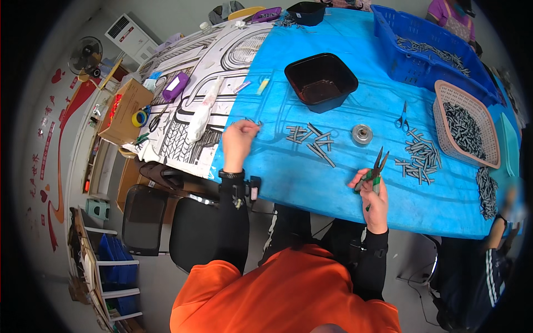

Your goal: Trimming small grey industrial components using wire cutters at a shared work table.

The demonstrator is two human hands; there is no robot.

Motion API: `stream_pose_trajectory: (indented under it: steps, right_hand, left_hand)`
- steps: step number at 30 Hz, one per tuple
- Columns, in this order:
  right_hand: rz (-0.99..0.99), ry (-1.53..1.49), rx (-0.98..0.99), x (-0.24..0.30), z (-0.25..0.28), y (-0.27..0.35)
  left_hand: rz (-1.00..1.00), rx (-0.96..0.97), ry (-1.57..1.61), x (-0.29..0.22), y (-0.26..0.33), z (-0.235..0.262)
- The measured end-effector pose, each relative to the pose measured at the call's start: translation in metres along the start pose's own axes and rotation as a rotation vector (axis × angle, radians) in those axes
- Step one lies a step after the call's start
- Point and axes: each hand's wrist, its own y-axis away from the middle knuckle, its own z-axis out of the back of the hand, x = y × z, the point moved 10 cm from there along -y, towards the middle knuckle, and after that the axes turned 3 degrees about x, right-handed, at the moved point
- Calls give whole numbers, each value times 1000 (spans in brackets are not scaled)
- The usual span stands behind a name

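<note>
My left hand (237, 144) is over the blue table cover, its fingers pinched together. Small grey pieces (254, 121) show at its fingertips, but whether they are held or lie on the cover I cannot make out. In my right hand (375, 206) is a pair of long-nosed pliers (380, 165) with green handles, the jaws pointing away from me and slightly apart. Between the hands lies a loose group of short grey rods (318, 145). A bigger heap of similar grey rods (420, 157) is right of the pliers. Beyond the pliers stands a small round metal canister (362, 135).
A black tub (322, 102) stands farther back. Scissors (402, 117) lie near a pink basket (494, 161) of grey pieces, and a blue crate (397, 64) is behind. A white bottle-like bundle (201, 116) lies left. A co-worker's arm (496, 233) reaches in at the right.
</note>
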Motion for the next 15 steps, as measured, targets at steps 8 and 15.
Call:
stream_pose_trajectory:
  steps: [8,15]
  right_hand:
    - [3,10,-14,-1,3,0]
    - [-12,-12,22,-3,-4,-5]
  left_hand:
    - [-57,-231,-88,-5,-4,27]
    - [-514,500,83,-108,69,-98]
